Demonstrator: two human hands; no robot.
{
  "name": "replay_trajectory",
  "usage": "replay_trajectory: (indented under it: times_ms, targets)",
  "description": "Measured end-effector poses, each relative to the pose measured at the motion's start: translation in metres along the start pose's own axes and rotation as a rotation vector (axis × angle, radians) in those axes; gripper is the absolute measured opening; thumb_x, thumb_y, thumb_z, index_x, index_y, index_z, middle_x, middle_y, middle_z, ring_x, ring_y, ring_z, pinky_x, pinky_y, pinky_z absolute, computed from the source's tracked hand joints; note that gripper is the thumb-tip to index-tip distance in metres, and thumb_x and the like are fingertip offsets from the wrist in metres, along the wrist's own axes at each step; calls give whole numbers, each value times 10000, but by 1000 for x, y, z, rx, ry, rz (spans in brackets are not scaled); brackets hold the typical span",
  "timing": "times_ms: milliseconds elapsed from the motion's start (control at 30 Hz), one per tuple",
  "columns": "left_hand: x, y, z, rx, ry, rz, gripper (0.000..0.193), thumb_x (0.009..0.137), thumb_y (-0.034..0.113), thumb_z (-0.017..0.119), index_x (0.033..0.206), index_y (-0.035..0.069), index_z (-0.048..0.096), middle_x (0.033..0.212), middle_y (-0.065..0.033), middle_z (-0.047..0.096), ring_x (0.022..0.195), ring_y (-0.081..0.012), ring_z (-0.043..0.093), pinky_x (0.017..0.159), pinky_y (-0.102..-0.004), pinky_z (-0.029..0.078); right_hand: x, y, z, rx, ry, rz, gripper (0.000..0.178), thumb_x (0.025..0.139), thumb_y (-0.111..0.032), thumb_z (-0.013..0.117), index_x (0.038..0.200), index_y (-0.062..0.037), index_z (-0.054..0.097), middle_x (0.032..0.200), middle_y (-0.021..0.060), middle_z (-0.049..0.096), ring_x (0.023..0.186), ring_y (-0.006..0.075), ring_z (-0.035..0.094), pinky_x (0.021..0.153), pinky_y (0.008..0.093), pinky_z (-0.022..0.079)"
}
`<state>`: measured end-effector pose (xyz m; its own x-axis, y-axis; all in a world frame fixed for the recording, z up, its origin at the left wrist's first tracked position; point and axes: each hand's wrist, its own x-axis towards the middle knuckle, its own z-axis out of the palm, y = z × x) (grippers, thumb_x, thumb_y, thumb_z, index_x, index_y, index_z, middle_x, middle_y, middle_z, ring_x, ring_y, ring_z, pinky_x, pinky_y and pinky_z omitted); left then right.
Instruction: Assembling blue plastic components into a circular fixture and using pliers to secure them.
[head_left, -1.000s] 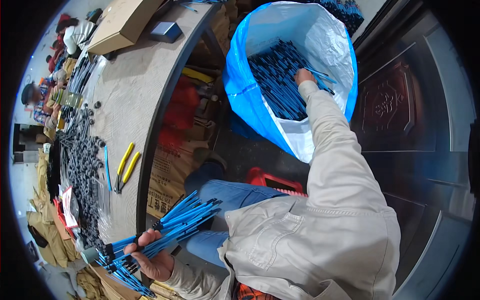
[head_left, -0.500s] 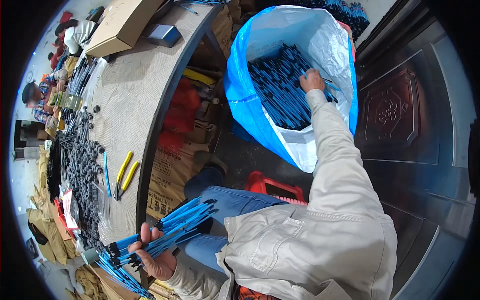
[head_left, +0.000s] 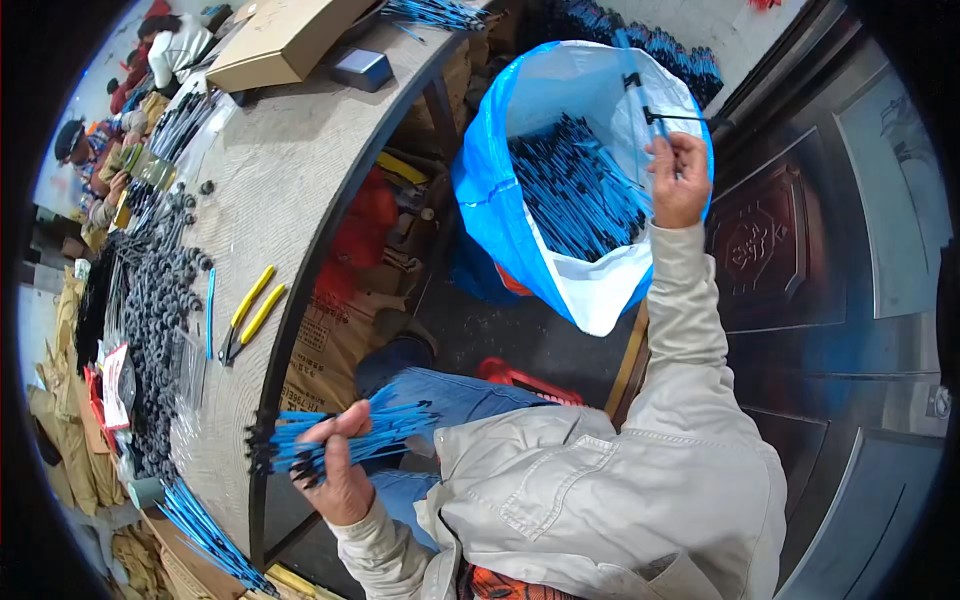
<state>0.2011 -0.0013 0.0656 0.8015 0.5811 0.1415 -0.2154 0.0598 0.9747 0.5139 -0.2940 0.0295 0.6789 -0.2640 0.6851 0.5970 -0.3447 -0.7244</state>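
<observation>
My left hand (head_left: 345,480) is wrapped round a bundle of thin blue rods with black ends (head_left: 395,425), above my thigh beside the table edge. At the right rim of a large blue and white woven bag (head_left: 482,160), my right hand (head_left: 680,185) pinches one or more blue rods (head_left: 640,98), blurred, pointing up and away. A thin black piece sticks out sideways from them; how many I hold I cannot tell. Inside the bag lies a dense heap of similar blue rods (head_left: 575,190).
On the wooden table (head_left: 270,180) at left are yellow-handled pliers (head_left: 250,312), a heap of small dark fittings (head_left: 160,300), a cardboard box (head_left: 285,45) and a small grey box (head_left: 362,68). A red plastic item (head_left: 520,378) lies on the floor. A dark panelled door (head_left: 770,240) stands right.
My right hand has come up from the heap to the bag's right rim with blue rods in its fingers. My left hand's bundle has shifted slightly, lying more level.
</observation>
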Motion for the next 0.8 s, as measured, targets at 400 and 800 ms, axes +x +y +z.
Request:
replay_trajectory:
  times_ms: [400,800]
  targets:
    - [-19,4,-11,-121,96,-39,162,852,55,536,997,-13,561,872,-192,655,768,-263,650,736,-337,514,38,-4,-37,-436,-644,181,134,779,-103,586,899,-47,572,694,47,584,548,101,488,451,204,383]
    - [2,-8,-23,-327,299,-116,195,853,67,532,1012,-42,560,895,-193,650,770,-253,642,706,-292,508,-1,-172,18,727,-690,-59,233,867,-126,541,1071,-16,525,704,105,535,581,135,433,507,219,352]
